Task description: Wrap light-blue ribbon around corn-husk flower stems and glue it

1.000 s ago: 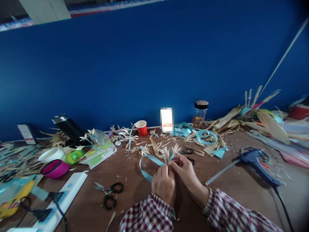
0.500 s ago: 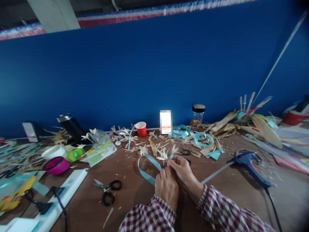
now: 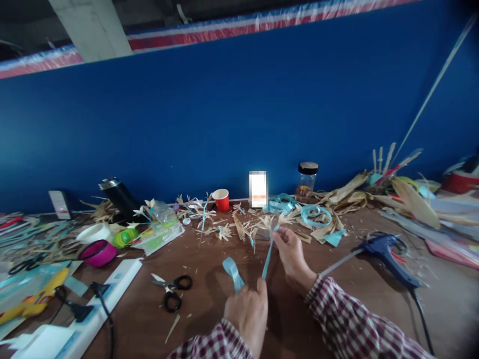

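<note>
My right hand (image 3: 292, 252) pinches a small pale husk flower (image 3: 270, 222) at its base, with the petals pointing up and away. A light blue ribbon (image 3: 267, 260) runs taut from that pinch down to my left hand (image 3: 247, 311). The left fingers are closed on the ribbon, and a loop of it stands up left of the knuckles. Where the ribbon meets the flower is partly hidden by my right fingertips. Black-handled scissors (image 3: 172, 290) lie with spread blades to the left of my left hand.
A blue glue gun (image 3: 391, 257) lies at right, its stick near my right sleeve. A white power strip (image 3: 108, 304) lies at left. Husk scraps (image 3: 239, 227), a red paper cup (image 3: 220, 200), a lidded jar (image 3: 307, 180) and coiled ribbon (image 3: 316, 215) line the back.
My left hand has pulled down and toward me, away from my right hand, stretching the ribbon between them. The ribbon loop has shrunk. The view has shifted slightly left.
</note>
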### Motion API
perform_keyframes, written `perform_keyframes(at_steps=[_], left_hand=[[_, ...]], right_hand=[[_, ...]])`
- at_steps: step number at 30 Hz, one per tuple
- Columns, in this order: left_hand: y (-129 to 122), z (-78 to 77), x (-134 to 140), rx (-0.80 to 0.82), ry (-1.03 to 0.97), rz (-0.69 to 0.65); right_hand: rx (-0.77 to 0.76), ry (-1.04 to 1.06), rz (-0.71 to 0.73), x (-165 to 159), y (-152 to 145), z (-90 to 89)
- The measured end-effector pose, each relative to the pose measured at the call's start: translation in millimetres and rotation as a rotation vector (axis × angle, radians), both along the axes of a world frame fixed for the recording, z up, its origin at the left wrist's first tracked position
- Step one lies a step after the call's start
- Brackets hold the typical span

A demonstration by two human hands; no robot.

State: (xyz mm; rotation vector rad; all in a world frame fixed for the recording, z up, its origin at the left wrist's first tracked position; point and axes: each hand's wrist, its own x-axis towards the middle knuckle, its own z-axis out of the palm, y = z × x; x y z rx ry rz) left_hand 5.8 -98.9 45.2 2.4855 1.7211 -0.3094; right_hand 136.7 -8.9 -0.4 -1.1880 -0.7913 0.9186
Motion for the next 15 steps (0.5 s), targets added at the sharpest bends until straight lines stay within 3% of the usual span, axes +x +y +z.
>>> perform_keyframes(at_steps=[4, 5, 6, 8, 10, 13, 15], left_hand=[[-17, 28.6, -28, -0.259, -0.071, -0.307], [-17, 37.3, -34, -0.256, -0.156, -0.333], [-13, 44.9, -40, -0.195, -0.261, -0.301], [4, 52.1, -46, 0.038, -0.562, -0.084], [29, 44.1, -46, 0.067, -0.897, 0.057], [68, 10.8, -36, -0.077, -1.23, 0.213], [84, -12.4, -28, -0.163, -1.363, 0.202]], right_hand=[[-0.003, 0.028, 0.026, -3, -2, 6.5], [-0.005, 0.032, 0.038, -5, -4, 7.9], [-0.003, 0.031, 0.052, -7, -5, 9.0], [0.014, 0.019, 0.081, -12, -9, 9.9], [0.04, 0.013, 0.118, -16, -13, 9.1], [0.071, 0.009, 0.182, -21, -18, 6.5], [0.08, -0.015, 0.205, -23, -21, 5.2]])
